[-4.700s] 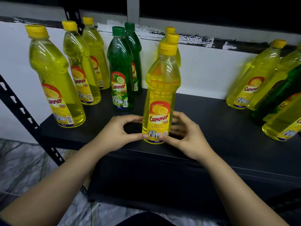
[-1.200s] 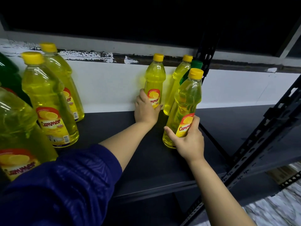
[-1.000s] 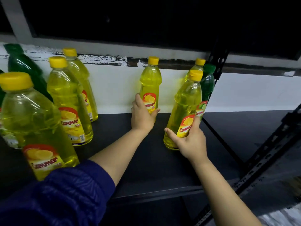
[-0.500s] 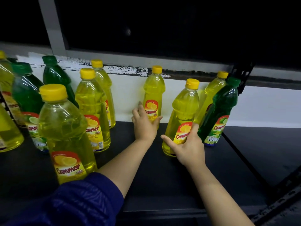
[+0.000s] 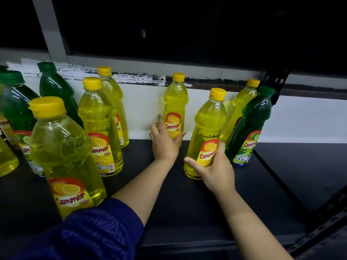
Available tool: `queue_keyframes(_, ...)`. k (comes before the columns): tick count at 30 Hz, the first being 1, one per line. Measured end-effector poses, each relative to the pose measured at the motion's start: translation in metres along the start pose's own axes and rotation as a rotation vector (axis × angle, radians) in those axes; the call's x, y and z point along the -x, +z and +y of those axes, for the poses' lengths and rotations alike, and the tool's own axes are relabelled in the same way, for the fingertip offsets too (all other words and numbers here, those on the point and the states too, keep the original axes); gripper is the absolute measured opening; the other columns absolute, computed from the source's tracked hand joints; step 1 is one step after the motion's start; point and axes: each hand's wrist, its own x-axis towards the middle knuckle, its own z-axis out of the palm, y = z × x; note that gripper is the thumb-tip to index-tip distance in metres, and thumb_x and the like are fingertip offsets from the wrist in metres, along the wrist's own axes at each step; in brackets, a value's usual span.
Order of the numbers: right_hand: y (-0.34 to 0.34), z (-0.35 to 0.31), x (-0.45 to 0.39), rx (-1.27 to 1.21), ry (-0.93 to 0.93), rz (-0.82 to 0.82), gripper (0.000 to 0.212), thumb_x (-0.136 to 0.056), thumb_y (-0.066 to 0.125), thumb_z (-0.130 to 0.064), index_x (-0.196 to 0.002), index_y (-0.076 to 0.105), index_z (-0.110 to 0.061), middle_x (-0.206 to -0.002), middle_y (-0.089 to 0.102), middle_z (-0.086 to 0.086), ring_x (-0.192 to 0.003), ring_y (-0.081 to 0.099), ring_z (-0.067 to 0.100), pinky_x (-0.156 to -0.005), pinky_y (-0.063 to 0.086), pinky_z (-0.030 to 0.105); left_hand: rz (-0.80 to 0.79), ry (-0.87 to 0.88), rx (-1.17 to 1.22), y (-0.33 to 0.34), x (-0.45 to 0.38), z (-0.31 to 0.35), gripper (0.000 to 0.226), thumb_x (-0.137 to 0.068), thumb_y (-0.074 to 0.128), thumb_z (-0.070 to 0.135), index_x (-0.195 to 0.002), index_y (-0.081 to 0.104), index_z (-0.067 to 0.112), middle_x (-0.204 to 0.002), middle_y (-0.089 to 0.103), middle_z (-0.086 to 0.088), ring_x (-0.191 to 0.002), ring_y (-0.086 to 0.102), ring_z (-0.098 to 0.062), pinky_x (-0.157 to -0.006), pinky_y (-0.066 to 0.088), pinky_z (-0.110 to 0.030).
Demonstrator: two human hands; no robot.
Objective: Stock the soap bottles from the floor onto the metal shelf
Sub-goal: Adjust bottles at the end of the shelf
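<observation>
Head view: we grip one yellow bottle (image 5: 175, 109) with left hand (image 5: 165, 142), another (image 5: 206, 136) with right hand (image 5: 216, 169); slide both upright, labels forward, on shelf (image 5: 187, 203).

Both arms reach forward and slightly upward from the bottom of the view, roughly parallel, the left one farther forward. The left arm wears a dark blue sleeve (image 5: 90, 233) pushed up near the elbow, leaving the forearm bare; the right forearm is bare throughout. The left hand (image 5: 164, 142) is seen from the back, wrist straight, thumb out to the right and fingers (image 5: 159, 120) curving up round what it holds; how far they wrap is hidden behind the palm. The right hand (image 5: 214, 168) sits lower and nearer, thumb (image 5: 191, 163) extended left, index finger raised along the front, remaining fingers apparently curled behind.
</observation>
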Motion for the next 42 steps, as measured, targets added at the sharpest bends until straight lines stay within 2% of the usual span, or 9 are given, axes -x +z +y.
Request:
queue_keyframes(6,-0.002,0.010,0.000,-0.223,-0.047,-0.060,0.080,-0.067,0.067,-0.091,-0.128,0.037,-0.050,-0.121,0.063,-0.020,-0.110,0.065,0.007,-0.093,0.059,0.045,-0.065,-0.046,0.097,0.001,-0.001,-0.010,0.093,-0.083,0.081,0.051,-0.154,0.034,0.015,-0.143,0.046,-0.009,-0.131,0.051,-0.030,-0.102,0.054,-0.049)
queue_keyframes(12,-0.002,0.013,0.001,-0.252,-0.059,-0.070,0.076,-0.069,0.070,-0.084,-0.128,0.038,-0.049,-0.119,0.059,-0.029,-0.109,0.062,0.001,-0.095,0.059,0.042,-0.031,-0.061,0.118,0.000,-0.001,-0.009,0.084,-0.085,0.082,0.045,-0.150,0.038,0.013,-0.143,0.048,-0.009,-0.130,0.051,-0.029,-0.102,0.053,-0.045)
queue_keyframes(19,0.001,0.015,0.000,-0.264,-0.060,-0.057,0.076,-0.070,0.073,-0.079,-0.129,0.040,-0.045,-0.120,0.063,-0.017,-0.110,0.063,0.008,-0.095,0.058,0.039,-0.023,-0.081,0.092,-0.003,-0.005,-0.017,0.087,-0.086,0.081,0.042,-0.154,0.034,0.012,-0.146,0.045,-0.010,-0.134,0.049,-0.031,-0.106,0.051,-0.047)
queue_keyframes(26,0.002,0.010,0.003,-0.273,-0.042,-0.035,0.076,-0.069,0.077,-0.075,-0.129,0.041,-0.045,-0.120,0.062,-0.018,-0.111,0.062,0.010,-0.097,0.057,0.038,-0.085,-0.154,0.050,-0.024,0.009,-0.011,0.099,-0.087,0.080,0.046,-0.160,0.024,0.011,-0.152,0.038,-0.012,-0.139,0.046,-0.032,-0.107,0.048,-0.044)
queue_keyframes(30,0.002,0.010,0.008,-0.296,-0.057,-0.036,0.081,-0.076,0.084,-0.058,-0.142,0.041,-0.036,-0.116,0.062,-0.020,-0.102,0.063,0.001,-0.094,0.052,0.027,-0.203,-0.129,-0.141,-0.059,0.046,0.000,0.076,-0.095,0.064,0.055,-0.150,0.038,0.009,-0.148,0.042,-0.012,-0.134,0.049,-0.033,-0.104,0.048,-0.043)
queue_keyframes(32,0.002,0.013,0.011,-0.302,-0.070,-0.048,0.084,-0.082,0.086,-0.044,-0.150,0.039,-0.028,-0.120,0.063,-0.016,-0.103,0.063,0.000,-0.097,0.053,0.030,-0.293,-0.035,-0.274,-0.085,0.073,0.002,0.069,-0.100,0.057,0.053,-0.151,0.042,0.009,-0.154,0.042,-0.013,-0.143,0.042,-0.034,-0.115,0.040,-0.047)
queue_keyframes(34,0.003,0.014,0.012,-0.298,-0.081,-0.060,0.085,-0.084,0.085,-0.042,-0.152,0.039,-0.024,-0.127,0.063,-0.009,-0.112,0.065,0.010,-0.103,0.053,0.034,-0.388,0.041,-0.425,-0.112,0.099,-0.001,0.069,-0.103,0.049,0.052,-0.157,0.036,0.011,-0.165,0.033,-0.012,-0.154,0.025,-0.033,-0.125,0.025,-0.050)
queue_keyframes(38,0.005,0.002,0.012,-0.261,-0.110,-0.096,0.082,-0.081,0.084,-0.052,-0.146,0.042,-0.025,-0.123,0.066,-0.010,-0.111,0.066,0.011,-0.100,0.055,0.034,-0.613,0.079,-0.599,-0.151,0.140,-0.012,0.076,-0.105,0.032,0.060,-0.166,0.013,0.019,-0.174,0.004,-0.002,-0.161,-0.001,-0.025,-0.129,0.003,-0.044)
queue_keyframes(42,0.014,-0.015,0.008,-0.199,-0.131,-0.127,0.087,-0.078,0.083,-0.061,-0.147,0.042,-0.028,-0.125,0.067,-0.010,-0.111,0.067,0.011,-0.097,0.058,0.036,-0.651,0.123,-0.662,-0.165,0.161,-0.021,0.076,-0.105,0.023,0.064,-0.166,0.012,0.020,-0.175,0.003,0.000,-0.161,-0.002,-0.021,-0.129,-0.001,-0.040)
